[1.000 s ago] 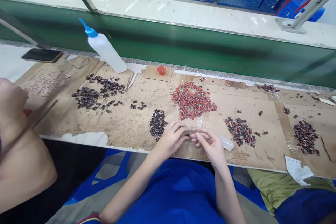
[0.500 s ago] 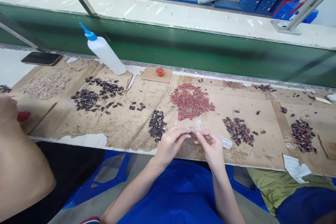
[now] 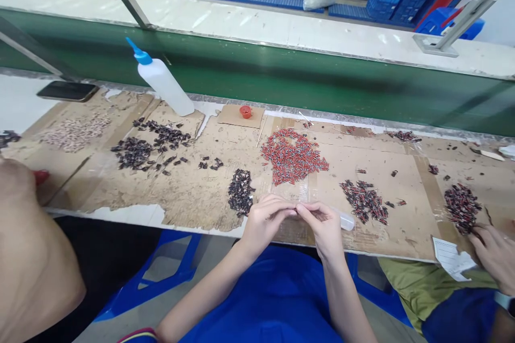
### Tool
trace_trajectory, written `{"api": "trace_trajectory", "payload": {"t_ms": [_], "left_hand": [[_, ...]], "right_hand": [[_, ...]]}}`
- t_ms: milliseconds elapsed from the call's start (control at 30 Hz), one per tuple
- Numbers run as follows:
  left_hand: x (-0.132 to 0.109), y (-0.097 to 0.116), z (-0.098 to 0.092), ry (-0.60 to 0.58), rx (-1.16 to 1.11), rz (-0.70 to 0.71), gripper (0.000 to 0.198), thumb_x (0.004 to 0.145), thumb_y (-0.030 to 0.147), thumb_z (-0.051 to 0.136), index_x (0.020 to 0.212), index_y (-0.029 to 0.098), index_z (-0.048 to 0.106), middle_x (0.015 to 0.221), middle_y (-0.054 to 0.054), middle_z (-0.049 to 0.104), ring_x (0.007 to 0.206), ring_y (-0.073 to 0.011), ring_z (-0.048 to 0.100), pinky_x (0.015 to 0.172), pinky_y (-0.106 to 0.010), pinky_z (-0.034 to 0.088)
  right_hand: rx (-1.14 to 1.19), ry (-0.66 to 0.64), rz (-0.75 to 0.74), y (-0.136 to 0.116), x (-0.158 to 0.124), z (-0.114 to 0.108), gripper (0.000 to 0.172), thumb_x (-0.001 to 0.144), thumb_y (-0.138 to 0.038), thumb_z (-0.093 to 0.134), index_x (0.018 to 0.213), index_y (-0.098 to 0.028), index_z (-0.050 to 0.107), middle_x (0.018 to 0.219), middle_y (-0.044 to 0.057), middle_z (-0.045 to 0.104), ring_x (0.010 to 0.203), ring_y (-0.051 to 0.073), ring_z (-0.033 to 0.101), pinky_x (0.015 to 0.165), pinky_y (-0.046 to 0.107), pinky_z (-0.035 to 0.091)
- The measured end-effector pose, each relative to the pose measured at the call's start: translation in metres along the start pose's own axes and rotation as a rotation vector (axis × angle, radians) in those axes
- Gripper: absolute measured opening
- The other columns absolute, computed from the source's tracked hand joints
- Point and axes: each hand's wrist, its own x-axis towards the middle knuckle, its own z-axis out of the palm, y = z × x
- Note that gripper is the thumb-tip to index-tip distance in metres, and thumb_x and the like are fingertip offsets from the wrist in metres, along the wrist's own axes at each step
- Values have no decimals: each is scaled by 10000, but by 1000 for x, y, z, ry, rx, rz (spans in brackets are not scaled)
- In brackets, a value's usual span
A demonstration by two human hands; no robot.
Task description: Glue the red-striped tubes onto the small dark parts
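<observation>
My left hand (image 3: 269,220) and my right hand (image 3: 321,221) meet fingertip to fingertip above the cardboard's front edge. Both are pinched closed around a tiny dark part, mostly hidden by the fingers. Left of my left hand lies a pile of small black parts (image 3: 240,192). Beyond both hands spreads a pile of small red pin-like parts (image 3: 293,158). A translucent plastic tube (image 3: 346,221) lies partly behind my right hand. Further right rests a pile of black parts with red pins in them (image 3: 365,201).
A white squeeze bottle (image 3: 167,88) with a blue nozzle leans at the back left. Near it are a phone (image 3: 67,91) and a small red cap (image 3: 245,111). A co-worker's arm (image 3: 36,257) is at left; another co-worker's hand (image 3: 494,252) touches the far-right pile (image 3: 462,206).
My hands stay almost in place, fingertips closer together over the small part. At the right, a co-worker's hand has come into view at the far pile.
</observation>
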Motion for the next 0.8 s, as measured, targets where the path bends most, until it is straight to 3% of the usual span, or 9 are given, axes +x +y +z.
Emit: {"api": "trace_trajectory", "payload": {"t_ms": [467, 800], "left_hand": [[3, 10, -3, -76, -287, -354, 121, 803, 238, 683, 865, 197, 778, 864, -53, 778, 813, -211, 725, 795, -323, 587], [1, 9, 2, -6, -277, -423, 125, 776, 231, 649, 815, 175, 755, 847, -49, 776, 815, -199, 723, 815, -298, 567]], "right_hand": [[-45, -11, -185, -5, -4, -2, 72, 664, -259, 791, 657, -216, 734, 680, 18, 728, 669, 173, 679, 647, 300, 555], [-203, -59, -231, -2, -5, -4, 36, 730, -228, 712, 714, -215, 741, 746, 34, 729, 735, 178, 686, 709, 298, 555]]}}
